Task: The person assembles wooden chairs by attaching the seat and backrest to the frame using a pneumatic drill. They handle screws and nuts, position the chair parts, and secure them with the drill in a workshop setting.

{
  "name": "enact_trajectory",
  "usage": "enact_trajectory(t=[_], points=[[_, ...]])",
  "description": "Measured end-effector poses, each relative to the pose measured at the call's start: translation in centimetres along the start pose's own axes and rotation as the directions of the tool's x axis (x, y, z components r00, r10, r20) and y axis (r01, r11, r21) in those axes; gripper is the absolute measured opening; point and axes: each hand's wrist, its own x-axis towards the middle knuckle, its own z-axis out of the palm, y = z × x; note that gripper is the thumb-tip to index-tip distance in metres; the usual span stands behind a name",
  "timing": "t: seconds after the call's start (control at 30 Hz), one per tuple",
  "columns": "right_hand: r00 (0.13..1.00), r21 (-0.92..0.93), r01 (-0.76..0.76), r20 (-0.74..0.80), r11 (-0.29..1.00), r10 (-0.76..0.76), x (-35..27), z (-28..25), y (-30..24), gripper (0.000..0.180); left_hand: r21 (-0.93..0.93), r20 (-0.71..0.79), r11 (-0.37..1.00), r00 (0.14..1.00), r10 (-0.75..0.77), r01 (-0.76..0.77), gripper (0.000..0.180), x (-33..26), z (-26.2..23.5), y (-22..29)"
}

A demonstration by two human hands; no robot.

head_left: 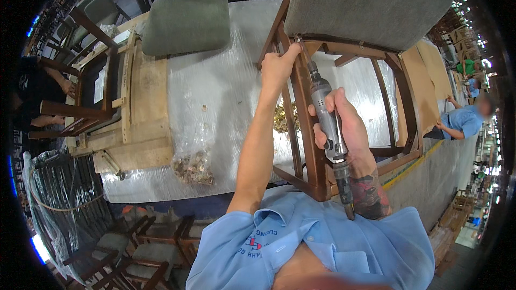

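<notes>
A brown wooden chair (307, 129) with a grey-green padded back (371, 8) lies on the plastic-covered table in front of me. My right hand (344, 123) is wrapped round a grey power screwdriver (324, 102), whose long bit slants up to the frame at the edge of the padding. Close by that bit's tip, my left hand (278, 67) is closed against the chair's side rail, thumb beside the bit. Whatever its fingers pinch is too small or hidden to make out. Through the frame shows a heap of brass-coloured hardware (285, 117).
A loose green seat cushion (188, 24) lies on the table's left, above a bag of metal fittings (194, 167). Beyond a wooden jig (126, 91), another person's hands (67, 87) touch a second chair frame (80, 110). A person in blue (463, 121) stands by cardboard (424, 86) at right.
</notes>
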Motion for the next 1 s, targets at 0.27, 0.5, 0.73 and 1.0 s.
enact_trajectory(t=[0.27,0.5,0.73,1.0], points=[[1.000,0.099,-0.009,-0.010,0.995,0.010,0.3,0.1,0.1,0.035,0.034,-0.025,0.999,0.999,0.037,-0.036,0.073,0.5,0.1,-0.7],[0.995,0.078,-0.080,-0.049,0.994,0.084,0.7,-0.1,0.6,0.042,0.146,0.006,0.986,0.997,0.081,-0.081,0.088,0.5,-0.5,-0.8],[0.993,0.187,-0.112,0.041,0.976,0.106,0.3,-0.2,-0.1,0.038,0.089,-0.116,0.993,0.989,0.091,-0.080,0.078,-0.7,0.3,-0.7],[0.985,0.209,-0.140,0.126,0.968,0.115,0.9,-1.7,-0.5,0.037,0.092,-0.122,0.993,0.989,0.089,-0.078,0.082,-0.2,0.6,-0.9]])
